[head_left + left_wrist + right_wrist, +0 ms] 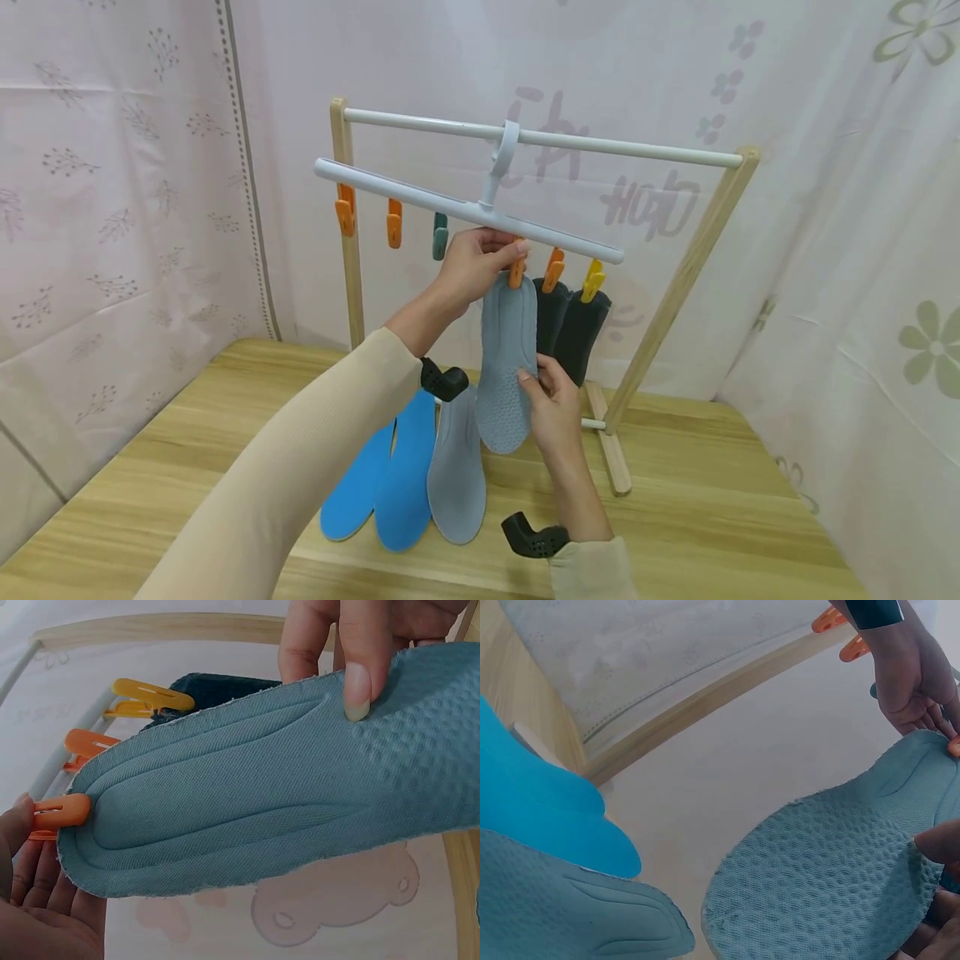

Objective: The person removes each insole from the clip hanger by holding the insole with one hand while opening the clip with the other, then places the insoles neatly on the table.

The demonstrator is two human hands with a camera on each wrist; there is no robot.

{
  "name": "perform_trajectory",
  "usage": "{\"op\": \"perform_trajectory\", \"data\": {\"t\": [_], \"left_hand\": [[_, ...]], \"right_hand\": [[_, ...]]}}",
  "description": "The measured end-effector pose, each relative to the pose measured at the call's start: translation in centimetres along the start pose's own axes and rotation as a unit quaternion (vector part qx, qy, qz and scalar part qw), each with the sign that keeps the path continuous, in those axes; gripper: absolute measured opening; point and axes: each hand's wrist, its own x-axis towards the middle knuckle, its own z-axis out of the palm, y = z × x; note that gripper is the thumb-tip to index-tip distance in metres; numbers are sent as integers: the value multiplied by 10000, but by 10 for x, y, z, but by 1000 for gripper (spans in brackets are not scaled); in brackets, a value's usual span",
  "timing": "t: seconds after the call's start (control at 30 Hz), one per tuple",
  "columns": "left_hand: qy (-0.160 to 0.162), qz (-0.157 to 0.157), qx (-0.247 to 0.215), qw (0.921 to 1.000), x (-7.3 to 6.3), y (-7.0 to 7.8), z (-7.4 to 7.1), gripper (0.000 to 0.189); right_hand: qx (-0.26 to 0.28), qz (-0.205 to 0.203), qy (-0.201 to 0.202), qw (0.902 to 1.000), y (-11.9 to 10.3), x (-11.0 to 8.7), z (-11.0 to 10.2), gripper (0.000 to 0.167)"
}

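Observation:
A grey insole (504, 358) hangs upright below the white hanger (420, 193), its heel end up. My left hand (471, 265) pinches the orange clip (516, 277) at the top of that insole. In the left wrist view the clip (66, 811) overlaps the heel edge. Lower down, my right hand (558, 408) holds the insole's side edge, thumb on the front face and fingers behind. Two dark insoles (583, 337) hang to the right from another orange clip (553, 271) and a yellow clip (592, 282).
A wooden rack (667, 283) with a white rail (630, 148) carries the tilted hanger. Two orange clips (393, 223) and a green clip (439, 237) hang on its left half. Two blue insoles (405, 492) and another grey insole (456, 483) lie on the wooden table (720, 517).

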Motion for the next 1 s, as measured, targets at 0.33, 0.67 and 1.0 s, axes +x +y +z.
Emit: {"op": "perform_trajectory", "data": {"t": [0.33,0.67,1.0], "left_hand": [[-72,32,-230,9997,1,-1,0,26],[-72,-40,-349,9994,-2,-1,-3,28],[-29,-13,-386,9993,-3,-3,-5,29]], "right_hand": [[-56,276,-99,9996,2,-9,-3,29],[-362,410,-169,9984,12,-20,-3,27],[-432,686,-403,9959,21,-21,2,30]]}}
